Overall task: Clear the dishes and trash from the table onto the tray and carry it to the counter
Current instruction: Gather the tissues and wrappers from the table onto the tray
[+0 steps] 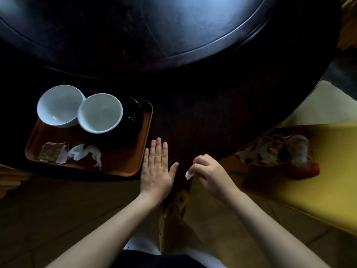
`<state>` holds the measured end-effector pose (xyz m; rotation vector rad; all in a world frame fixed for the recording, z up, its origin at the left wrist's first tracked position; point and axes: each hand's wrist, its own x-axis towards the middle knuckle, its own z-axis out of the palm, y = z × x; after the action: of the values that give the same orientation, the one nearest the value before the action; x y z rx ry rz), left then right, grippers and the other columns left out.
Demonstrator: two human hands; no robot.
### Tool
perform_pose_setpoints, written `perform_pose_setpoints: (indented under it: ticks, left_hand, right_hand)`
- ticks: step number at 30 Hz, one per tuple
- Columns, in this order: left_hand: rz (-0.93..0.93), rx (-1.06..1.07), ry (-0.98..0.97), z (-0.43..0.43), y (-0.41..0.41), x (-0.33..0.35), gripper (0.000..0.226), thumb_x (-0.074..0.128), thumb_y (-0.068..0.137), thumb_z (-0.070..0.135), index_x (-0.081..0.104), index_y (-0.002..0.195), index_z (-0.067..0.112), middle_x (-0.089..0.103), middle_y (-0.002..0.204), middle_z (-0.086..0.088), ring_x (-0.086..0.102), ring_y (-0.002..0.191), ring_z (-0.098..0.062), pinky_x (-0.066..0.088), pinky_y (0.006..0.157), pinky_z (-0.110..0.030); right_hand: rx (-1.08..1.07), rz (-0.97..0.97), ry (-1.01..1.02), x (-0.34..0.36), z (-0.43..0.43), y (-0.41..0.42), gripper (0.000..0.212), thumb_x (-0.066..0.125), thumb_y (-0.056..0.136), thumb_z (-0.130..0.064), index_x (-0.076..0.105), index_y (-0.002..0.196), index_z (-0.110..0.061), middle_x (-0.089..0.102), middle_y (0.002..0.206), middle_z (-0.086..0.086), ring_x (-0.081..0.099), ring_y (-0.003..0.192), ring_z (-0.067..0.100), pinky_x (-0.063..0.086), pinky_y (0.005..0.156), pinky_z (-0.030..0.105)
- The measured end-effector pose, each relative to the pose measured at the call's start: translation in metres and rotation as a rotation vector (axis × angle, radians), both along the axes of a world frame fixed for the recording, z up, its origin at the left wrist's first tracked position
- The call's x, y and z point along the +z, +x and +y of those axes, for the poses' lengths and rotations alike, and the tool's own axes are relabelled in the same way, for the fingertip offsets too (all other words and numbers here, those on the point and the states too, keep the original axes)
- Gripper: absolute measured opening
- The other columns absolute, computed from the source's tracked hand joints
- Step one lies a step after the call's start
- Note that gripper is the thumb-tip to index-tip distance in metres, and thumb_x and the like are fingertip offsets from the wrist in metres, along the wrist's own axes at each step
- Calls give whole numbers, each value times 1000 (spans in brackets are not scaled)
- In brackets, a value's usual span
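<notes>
A brown tray (119,163) sits on the dark round table (202,117) near its front edge, left of my hands. On it stand two white bowls (59,105) (100,113), a dark plate (133,120) under the right bowl, a brown wrapper (50,151) and a crumpled white tissue (85,152). My left hand (157,168) lies flat and open on the table just right of the tray. My right hand (209,171) hovers at the table's edge, pinching a small white scrap of paper (188,174).
A raised dark turntable (154,26) fills the table's middle. A yellow chair (318,171) at right holds a patterned bag and a plastic bottle (297,149). Tiled floor and my feet lie below the table's edge.
</notes>
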<state>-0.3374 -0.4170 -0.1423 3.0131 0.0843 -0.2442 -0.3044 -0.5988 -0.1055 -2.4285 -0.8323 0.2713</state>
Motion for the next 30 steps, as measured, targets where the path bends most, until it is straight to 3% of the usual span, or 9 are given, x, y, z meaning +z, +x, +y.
perform_pose_setpoints:
  ticks: [2, 5, 9, 12, 14, 17, 23, 28, 30]
  left_hand:
    - [16, 6, 1, 0, 1, 2, 70, 6, 95, 51, 17, 146, 4, 13, 156, -18, -5, 146, -22, 6, 117, -39]
    - [30, 9, 0, 0, 2, 5, 70, 6, 95, 51, 17, 146, 4, 13, 156, -17, -13, 146, -19, 4, 118, -38]
    - [80, 14, -15, -3, 5, 16, 71, 10, 95, 50, 22, 145, 3, 15, 154, -19, 10, 145, -26, 7, 118, -39]
    - [132, 2, -54, -1, 11, 31, 70, 21, 94, 48, 5, 149, 8, -7, 157, -13, -5, 146, -24, 0, 120, -36]
    - [197, -4, -92, 2, 17, 44, 69, 31, 96, 42, 0, 149, 11, -9, 159, -10, -9, 147, -22, 1, 119, -35]
    - [222, -43, -144, 12, 20, 59, 63, 38, 95, 34, 10, 149, 14, -3, 160, -7, -5, 147, -20, 8, 119, -34]
    - [171, -220, -215, 48, -11, 66, 51, 37, 96, 29, 29, 145, 18, 6, 160, -3, -2, 147, -16, 7, 118, -30]
    - [165, -269, -323, 108, -32, 67, 50, 39, 94, 25, 33, 143, 19, 24, 156, -1, 14, 146, -14, 15, 117, -25]
    - [181, -324, -382, 134, -39, 72, 50, 35, 91, 32, 40, 140, 19, 37, 150, -1, 27, 142, -14, 20, 114, -21]
  right_hand:
    - [-99, 38, 8, -3, -2, -15, 11, 66, 78, -2, 69, 87, -9, 63, 91, 7, 60, 82, 19, 56, 65, 26]
    - [-316, 148, 97, -6, -4, -27, 11, 61, 85, -6, 69, 92, -10, 61, 93, 3, 59, 85, 13, 54, 69, 17]
    - [-510, 273, 208, 6, 5, -22, 13, 61, 86, -9, 68, 95, -14, 59, 92, -6, 57, 85, 1, 47, 73, 5]
    - [-582, 300, 242, 18, 17, -9, 12, 62, 86, -14, 68, 96, -16, 58, 89, -9, 56, 82, 0, 46, 69, 5]
    - [-594, 312, 252, 25, 28, 2, 12, 62, 86, -18, 68, 97, -17, 56, 85, -12, 56, 78, 0, 46, 63, 7]
    - [-574, 337, 271, 35, 48, 16, 14, 61, 87, -23, 67, 98, -18, 58, 88, -9, 55, 78, 0, 42, 61, 8]
    - [-559, 401, 336, 44, 86, 29, 15, 62, 86, -30, 66, 96, -20, 64, 92, -4, 59, 81, 3, 41, 62, 9]
    - [-573, 421, 353, 48, 121, 23, 11, 62, 85, -32, 65, 90, -23, 66, 86, -3, 62, 78, 10, 45, 64, 20]
    - [-567, 419, 347, 50, 139, 15, 10, 64, 84, -30, 65, 87, -21, 65, 81, -4, 60, 73, 9, 44, 63, 19]
